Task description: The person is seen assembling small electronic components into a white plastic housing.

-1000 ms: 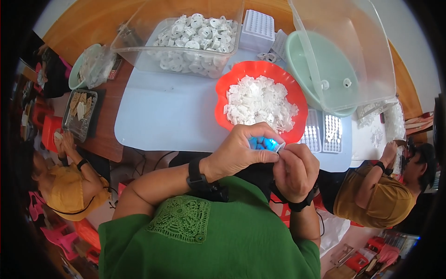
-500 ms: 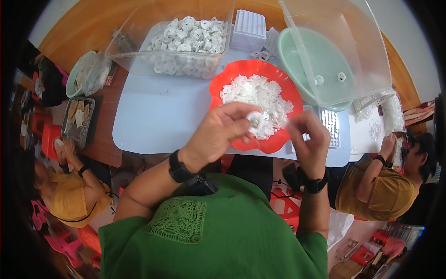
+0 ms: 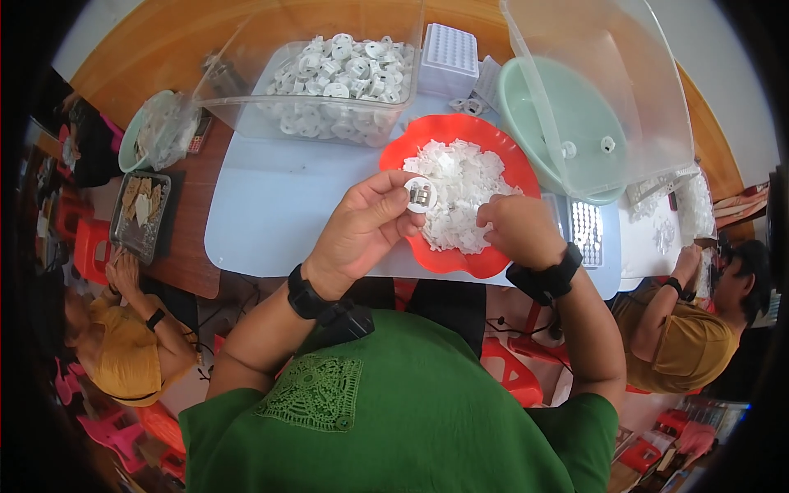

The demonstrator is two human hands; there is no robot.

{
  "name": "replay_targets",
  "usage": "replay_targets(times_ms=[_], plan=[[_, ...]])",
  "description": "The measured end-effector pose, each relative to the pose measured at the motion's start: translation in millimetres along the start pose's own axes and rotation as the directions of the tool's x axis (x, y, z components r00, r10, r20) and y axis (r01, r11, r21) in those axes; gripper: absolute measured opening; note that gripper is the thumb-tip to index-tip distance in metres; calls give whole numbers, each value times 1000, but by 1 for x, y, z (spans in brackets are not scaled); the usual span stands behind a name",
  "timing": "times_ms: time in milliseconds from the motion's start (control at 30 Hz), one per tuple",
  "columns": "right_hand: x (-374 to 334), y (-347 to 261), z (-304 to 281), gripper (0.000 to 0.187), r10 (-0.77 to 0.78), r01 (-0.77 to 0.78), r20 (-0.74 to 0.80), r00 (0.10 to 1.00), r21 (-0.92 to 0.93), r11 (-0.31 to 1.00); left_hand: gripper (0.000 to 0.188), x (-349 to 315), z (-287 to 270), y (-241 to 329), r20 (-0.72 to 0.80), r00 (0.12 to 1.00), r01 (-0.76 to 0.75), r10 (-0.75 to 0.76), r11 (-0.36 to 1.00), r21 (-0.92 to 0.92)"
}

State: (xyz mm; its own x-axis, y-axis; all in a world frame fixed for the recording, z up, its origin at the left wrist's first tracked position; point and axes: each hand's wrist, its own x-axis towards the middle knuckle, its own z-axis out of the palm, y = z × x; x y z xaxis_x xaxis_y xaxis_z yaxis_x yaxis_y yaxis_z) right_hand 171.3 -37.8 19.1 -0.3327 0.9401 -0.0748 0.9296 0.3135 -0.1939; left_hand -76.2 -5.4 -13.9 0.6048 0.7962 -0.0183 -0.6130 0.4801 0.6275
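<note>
Between the thumb and fingers of my left hand (image 3: 374, 218) is a small round white plastic part (image 3: 420, 195) with metal pieces in its middle. My right hand (image 3: 526, 230) reaches into the right side of a red scalloped bowl (image 3: 448, 123), its fingertips pinched together at the heap of small white plastic pieces (image 3: 459, 185). Whether a piece is between those fingertips is hidden. My left hand is over the bowl's left rim.
A clear bin (image 3: 205, 115) of round white parts stands at the back left. Beyond the bowl are a white box (image 3: 448, 53), a pale green basin (image 3: 526, 123) and a tilted clear bin (image 3: 657, 123). A tray (image 3: 586, 230) lies right. Co-workers sit at both sides.
My left hand has drawn a little left, turning the round part so its metal middle shows. From beside the bowl, my right hand has moved in onto the white pieces.
</note>
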Motion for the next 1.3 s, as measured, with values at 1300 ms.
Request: replay_targets(times_ms=[1300], plan=[[-29, -63, -39, 14, 127, 215, -358, 925, 769, 602, 32, -3, 20, -16, 168, 984, 45, -54, 997, 55]])
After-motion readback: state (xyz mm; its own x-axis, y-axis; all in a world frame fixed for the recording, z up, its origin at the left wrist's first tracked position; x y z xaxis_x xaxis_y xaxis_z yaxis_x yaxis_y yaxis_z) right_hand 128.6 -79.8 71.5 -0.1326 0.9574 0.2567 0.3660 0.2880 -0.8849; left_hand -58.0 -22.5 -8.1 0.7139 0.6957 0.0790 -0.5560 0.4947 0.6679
